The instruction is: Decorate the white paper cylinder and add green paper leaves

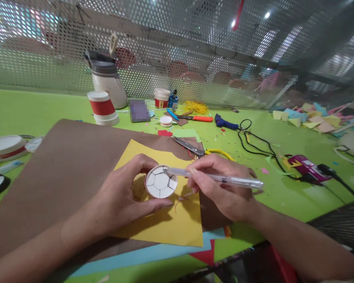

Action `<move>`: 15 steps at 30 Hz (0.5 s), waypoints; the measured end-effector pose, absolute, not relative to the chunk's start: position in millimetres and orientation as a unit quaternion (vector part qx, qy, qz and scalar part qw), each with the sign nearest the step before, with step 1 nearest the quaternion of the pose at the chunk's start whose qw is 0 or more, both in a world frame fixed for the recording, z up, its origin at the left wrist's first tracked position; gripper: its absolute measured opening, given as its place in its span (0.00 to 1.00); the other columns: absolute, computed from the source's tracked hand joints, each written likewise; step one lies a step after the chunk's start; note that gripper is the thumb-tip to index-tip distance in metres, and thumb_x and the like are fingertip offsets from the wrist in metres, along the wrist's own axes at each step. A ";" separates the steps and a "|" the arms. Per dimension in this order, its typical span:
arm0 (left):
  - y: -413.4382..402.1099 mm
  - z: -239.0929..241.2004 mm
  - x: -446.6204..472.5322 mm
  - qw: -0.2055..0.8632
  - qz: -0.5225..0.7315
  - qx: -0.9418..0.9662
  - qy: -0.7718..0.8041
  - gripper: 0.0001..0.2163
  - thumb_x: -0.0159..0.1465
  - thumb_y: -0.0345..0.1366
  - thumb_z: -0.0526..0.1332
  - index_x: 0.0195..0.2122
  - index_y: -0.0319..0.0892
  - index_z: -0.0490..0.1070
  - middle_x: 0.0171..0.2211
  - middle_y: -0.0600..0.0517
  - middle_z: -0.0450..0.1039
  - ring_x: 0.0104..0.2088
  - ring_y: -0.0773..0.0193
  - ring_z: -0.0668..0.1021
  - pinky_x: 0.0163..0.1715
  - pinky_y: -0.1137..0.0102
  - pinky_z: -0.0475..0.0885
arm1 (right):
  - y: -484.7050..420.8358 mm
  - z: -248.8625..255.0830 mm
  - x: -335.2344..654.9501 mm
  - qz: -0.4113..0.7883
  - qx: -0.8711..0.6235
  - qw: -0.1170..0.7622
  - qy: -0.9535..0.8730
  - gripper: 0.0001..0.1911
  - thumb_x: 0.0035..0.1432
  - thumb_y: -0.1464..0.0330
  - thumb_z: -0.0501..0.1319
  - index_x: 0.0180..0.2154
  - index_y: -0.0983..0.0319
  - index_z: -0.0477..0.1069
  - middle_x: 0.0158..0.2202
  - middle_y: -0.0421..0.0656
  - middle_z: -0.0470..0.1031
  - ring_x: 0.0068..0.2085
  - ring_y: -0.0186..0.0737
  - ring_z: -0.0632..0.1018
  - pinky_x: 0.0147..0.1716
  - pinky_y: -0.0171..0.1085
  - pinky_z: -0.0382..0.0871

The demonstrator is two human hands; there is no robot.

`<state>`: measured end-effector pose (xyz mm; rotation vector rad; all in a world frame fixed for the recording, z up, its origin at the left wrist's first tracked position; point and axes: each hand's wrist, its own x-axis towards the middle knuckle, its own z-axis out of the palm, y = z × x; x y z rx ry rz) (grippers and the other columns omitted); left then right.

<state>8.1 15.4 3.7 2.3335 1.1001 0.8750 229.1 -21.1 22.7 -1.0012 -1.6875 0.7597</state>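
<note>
My left hand (122,196) is wrapped round a small white paper cup (161,182) turned so its round bottom faces me; black lines form a football pattern on it. My right hand (224,188) pinches a clear pen (215,179) whose tip touches the cup's bottom near its upper edge. Both hands hover over a yellow paper sheet (171,224) that lies on a large brown sheet (61,173).
On the green table (283,192) lie scissors (191,147), a craft knife (194,118), a blue glue gun (225,124) with black cable, a purple tool (305,167), red-and-white paper cups (102,107), a white jug (107,78), a glue bottle and paper scraps (309,118). A perforated metal screen stands behind.
</note>
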 end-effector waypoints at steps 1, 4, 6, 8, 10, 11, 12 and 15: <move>15.4 4.0 8.3 0.210 0.312 0.838 0.396 0.21 0.51 0.47 0.68 0.41 0.46 0.64 0.39 0.51 0.74 0.39 0.56 0.78 0.38 0.65 0.74 | -21.5 23.8 229.0 0.311 -0.415 0.493 -0.699 0.03 0.57 0.70 0.62 0.34 0.63 0.73 0.25 0.39 0.76 0.25 0.32 0.76 0.24 0.32 0.72; 14.1 5.1 9.5 0.216 0.315 0.834 0.399 0.20 0.51 0.47 0.68 0.41 0.47 0.64 0.39 0.51 0.75 0.39 0.56 0.78 0.38 0.65 0.74 | -21.4 24.7 228.8 0.305 -0.417 0.491 -0.702 0.02 0.57 0.71 0.62 0.34 0.63 0.73 0.24 0.39 0.75 0.23 0.32 0.76 0.22 0.31 0.71; 12.3 6.0 11.1 0.215 0.331 0.825 0.406 0.20 0.50 0.47 0.68 0.40 0.47 0.65 0.38 0.52 0.74 0.39 0.56 0.78 0.38 0.65 0.73 | -20.5 22.8 229.2 0.312 -0.411 0.497 -0.698 0.03 0.57 0.71 0.62 0.35 0.63 0.73 0.25 0.39 0.76 0.24 0.32 0.76 0.24 0.32 0.72; 10.5 6.9 12.7 0.216 0.343 0.816 0.413 0.20 0.50 0.47 0.69 0.39 0.46 0.65 0.37 0.52 0.74 0.38 0.56 0.77 0.37 0.65 0.72 | -19.5 20.3 229.9 0.317 -0.409 0.503 -0.693 0.04 0.58 0.70 0.62 0.36 0.62 0.72 0.27 0.39 0.76 0.27 0.33 0.77 0.26 0.33 0.73; 9.4 7.3 13.6 0.221 0.342 0.812 0.418 0.20 0.50 0.48 0.69 0.39 0.46 0.65 0.37 0.52 0.74 0.38 0.57 0.77 0.38 0.64 0.72 | -19.2 19.1 230.5 0.315 -0.411 0.503 -0.692 0.04 0.58 0.69 0.61 0.37 0.62 0.72 0.28 0.39 0.76 0.28 0.33 0.78 0.27 0.33 0.73; 9.2 7.3 13.7 0.224 0.340 0.812 0.418 0.20 0.50 0.47 0.69 0.39 0.46 0.65 0.37 0.52 0.74 0.38 0.57 0.77 0.38 0.64 0.72 | -19.4 19.3 230.6 0.310 -0.414 0.503 -0.692 0.04 0.58 0.69 0.62 0.37 0.62 0.72 0.28 0.39 0.76 0.28 0.33 0.78 0.27 0.32 0.73; 9.2 7.0 13.6 0.226 0.338 0.812 0.418 0.20 0.50 0.47 0.69 0.39 0.46 0.64 0.38 0.52 0.74 0.39 0.57 0.77 0.39 0.64 0.72 | -19.7 19.9 230.7 0.306 -0.415 0.502 -0.694 0.04 0.58 0.70 0.62 0.37 0.62 0.72 0.28 0.39 0.76 0.27 0.32 0.77 0.27 0.32 0.73; 9.5 5.9 13.0 0.224 0.334 0.814 0.419 0.20 0.50 0.45 0.69 0.40 0.47 0.65 0.39 0.52 0.74 0.39 0.57 0.77 0.39 0.65 0.72 | -20.5 22.8 230.4 0.301 -0.414 0.495 -0.702 0.02 0.57 0.71 0.62 0.34 0.63 0.72 0.25 0.38 0.76 0.25 0.32 0.76 0.25 0.31 0.72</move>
